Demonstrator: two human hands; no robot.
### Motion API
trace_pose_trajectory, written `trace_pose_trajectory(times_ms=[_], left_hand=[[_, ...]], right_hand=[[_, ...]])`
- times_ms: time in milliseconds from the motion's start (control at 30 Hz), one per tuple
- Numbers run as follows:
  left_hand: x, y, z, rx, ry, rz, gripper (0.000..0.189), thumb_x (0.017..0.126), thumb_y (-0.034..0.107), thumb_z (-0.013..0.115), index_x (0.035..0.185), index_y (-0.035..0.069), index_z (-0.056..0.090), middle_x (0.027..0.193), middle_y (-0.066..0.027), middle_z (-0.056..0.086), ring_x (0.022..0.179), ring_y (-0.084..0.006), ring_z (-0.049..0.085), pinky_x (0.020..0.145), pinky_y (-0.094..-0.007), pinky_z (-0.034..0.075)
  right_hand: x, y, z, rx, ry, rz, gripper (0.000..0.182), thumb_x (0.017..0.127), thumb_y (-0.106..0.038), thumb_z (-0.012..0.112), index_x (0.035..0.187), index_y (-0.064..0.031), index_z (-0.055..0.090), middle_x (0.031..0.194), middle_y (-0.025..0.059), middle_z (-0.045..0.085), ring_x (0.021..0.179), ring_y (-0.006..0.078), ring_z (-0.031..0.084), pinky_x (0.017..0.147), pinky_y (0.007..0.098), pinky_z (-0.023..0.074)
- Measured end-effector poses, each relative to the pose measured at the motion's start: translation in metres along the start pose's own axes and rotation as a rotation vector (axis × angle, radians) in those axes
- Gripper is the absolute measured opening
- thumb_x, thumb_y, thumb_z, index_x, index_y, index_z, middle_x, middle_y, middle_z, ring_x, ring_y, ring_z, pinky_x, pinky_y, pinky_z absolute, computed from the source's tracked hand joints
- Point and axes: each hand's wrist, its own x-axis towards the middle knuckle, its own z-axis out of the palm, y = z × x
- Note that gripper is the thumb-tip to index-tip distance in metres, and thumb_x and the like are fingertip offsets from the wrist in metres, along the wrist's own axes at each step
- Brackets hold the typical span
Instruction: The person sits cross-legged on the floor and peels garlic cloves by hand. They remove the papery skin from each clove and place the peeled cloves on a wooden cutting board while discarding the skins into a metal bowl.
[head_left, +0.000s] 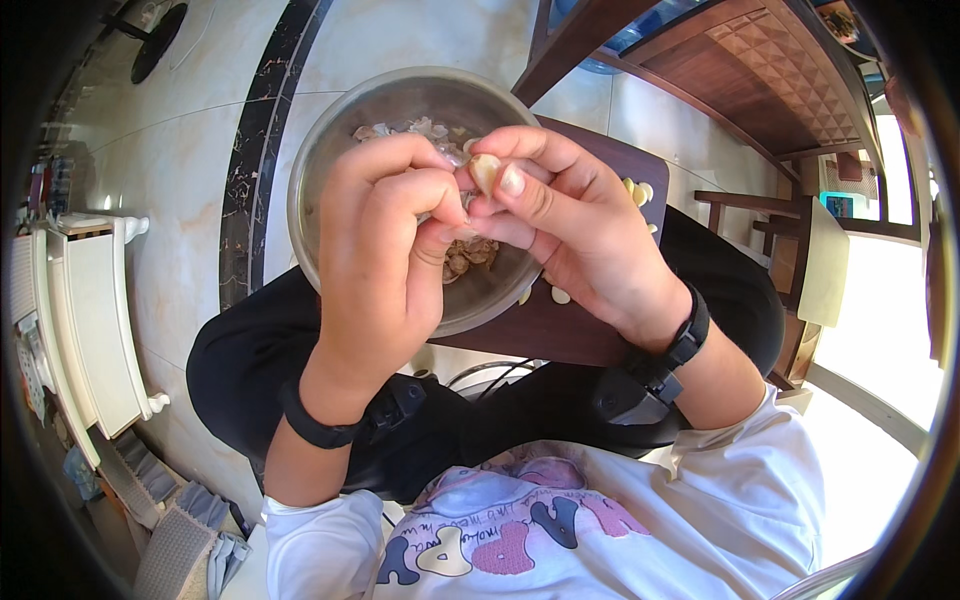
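Note:
Over a steel bowl (301, 172), my right hand (600, 225) holds a garlic clove (485, 172) between thumb and fingers. My left hand (382, 210) meets it from the other side, its thumb and fingertips pinched on thin papery garlic skin (451, 152). Loose pale skins (424, 129) lie at the bowl's far side. Brownish unpeeled garlic (472, 261) sits in the near part, partly covered by my hands. The bowl rests on a dark brown board-like top (555, 337). Pale peeled cloves (639, 193) lie to its right, and another peeled clove (560, 295) is close to the rim.
A dark wooden piece of furniture (780, 82) stands at the upper right, with a wooden chair (795, 247) below it. On the left is a white cabinet (101, 322). My knees in black trousers (247, 352) flank the board. Pale tiles (180, 150) cover the floor.

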Motion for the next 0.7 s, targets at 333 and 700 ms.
trace_pose_trajectory(times_ms=[333,700], left_hand=[[-0.001,-0.003,-0.006,0.083,-0.021,-0.255,0.009,0.084,0.0,0.06,0.092,0.003,0.057,0.088,-0.0092,0.061,0.079,-0.0263,0.059,0.071,-0.0331,0.047],[0.006,-0.006,-0.004,-0.033,-0.058,-0.208,0.019,0.076,-0.002,0.067,0.093,0.006,0.06,0.088,-0.008,0.062,0.081,-0.0268,0.061,0.073,-0.0338,0.048]], right_hand=[[0.001,-0.002,0.0,-0.09,0.046,0.034,0.03,0.097,-0.016,0.05,0.122,0.0002,0.052,0.112,0.013,0.061,0.097,0.0142,0.061,0.091,0.0289,0.0506],[0.003,0.005,0.0,-0.116,0.096,0.062,0.03,0.096,-0.014,0.052,0.121,0.0024,0.052,0.112,0.0091,0.059,0.101,0.0127,0.06,0.092,0.0258,0.0494]])
